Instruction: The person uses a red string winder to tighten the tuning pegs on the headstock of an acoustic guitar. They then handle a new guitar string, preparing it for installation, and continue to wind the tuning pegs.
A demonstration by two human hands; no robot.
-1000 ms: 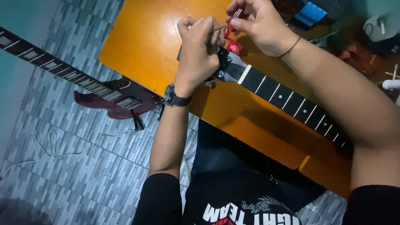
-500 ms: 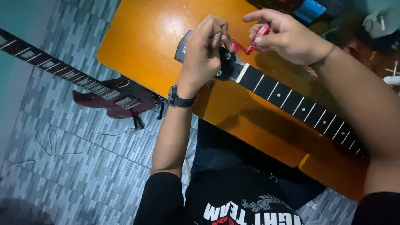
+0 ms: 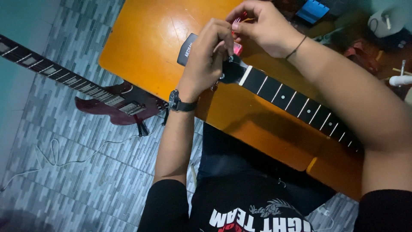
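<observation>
Fingers [image 3: 223, 34] of the left hand [image 3: 209, 58] are curled down tight over the headstock [image 3: 187, 49] of a guitar neck [image 3: 296, 101], and they seem to pinch something small at the top of it, but what exactly is hidden under the knuckles. Right hand [image 3: 266, 28] sits just behind, touching the left one; its thumb and first fingers are closed together on a small red tool [image 3: 237, 47], of which only a little part shows between the two hands. Both hands are nearly shut, with no open gap visible. The neck lies on an orange table [image 3: 141, 38], with the black headstock pointing to the far left and the dark fretboard with white dots and thin frets running toward the right near edge of the table, under the right forearm. A black watch [image 3: 178, 103] is on the left wrist, and a thin dark band [image 3: 296, 47] is on the right wrist. On the grey tiled floor [image 3: 64, 189], to the left of the table, lies a dark red guitar [image 3: 111, 105], its body partly under the table edge and its own neck going to the upper left. A thin white cable [image 3: 51, 154] curls on the floor near it. At the far side of the table there is a blue object [image 3: 312, 10], too blurred to tell what it is.
</observation>
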